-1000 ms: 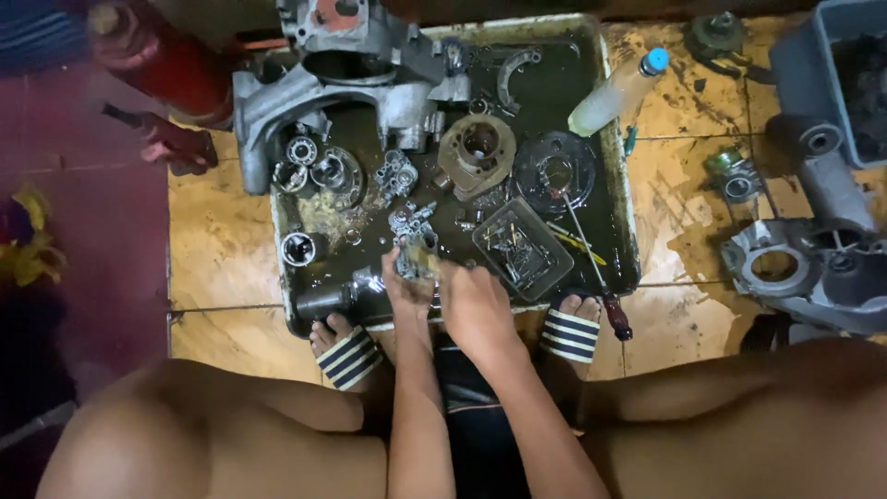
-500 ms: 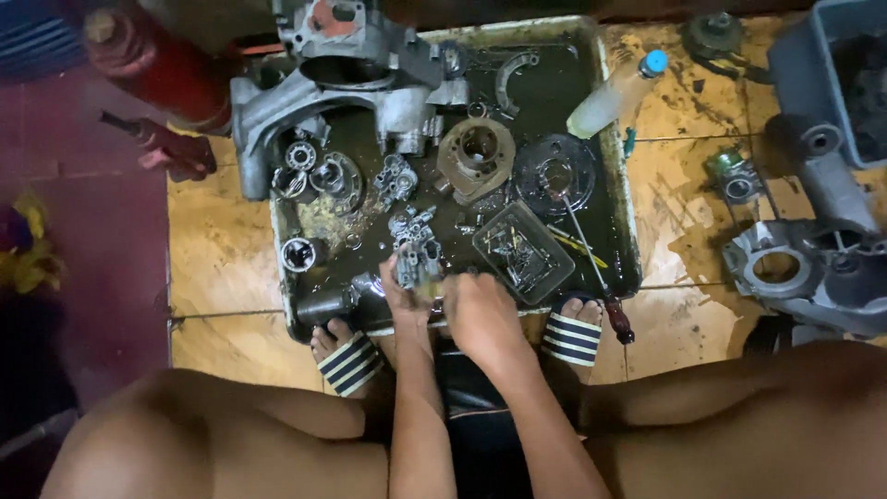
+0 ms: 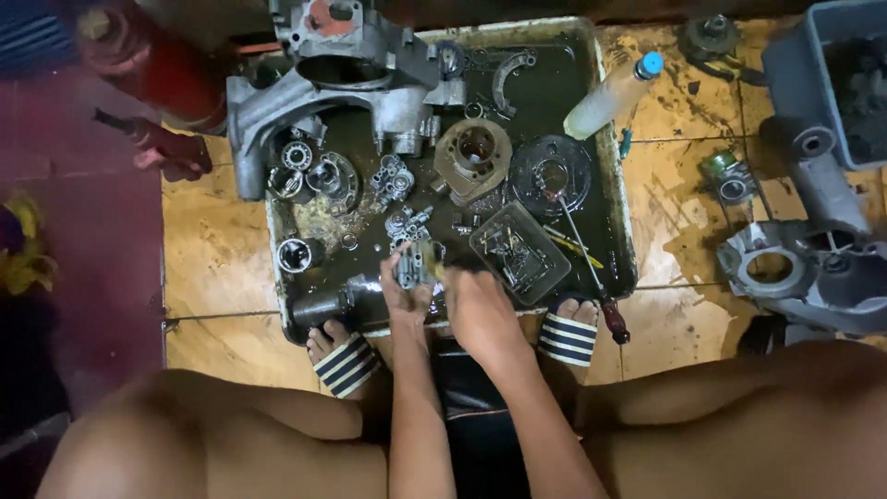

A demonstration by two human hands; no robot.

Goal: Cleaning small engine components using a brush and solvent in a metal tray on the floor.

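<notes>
Hiding behind left hand (image 3: 404, 294): small metal part (image 3: 417, 262).

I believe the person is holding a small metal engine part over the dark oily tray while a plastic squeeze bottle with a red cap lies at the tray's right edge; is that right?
Nearly: the head view shows the pale plastic squeeze bottle has a blue cap, not red. The rest stands: the left hand holds the small metal engine part over the dark oily tray, with the right hand beside it.

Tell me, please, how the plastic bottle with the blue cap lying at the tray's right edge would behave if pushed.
The plastic bottle lies on its side, so it would probably roll. It leans on the oily tray rim, so it is likely slippery.
</notes>
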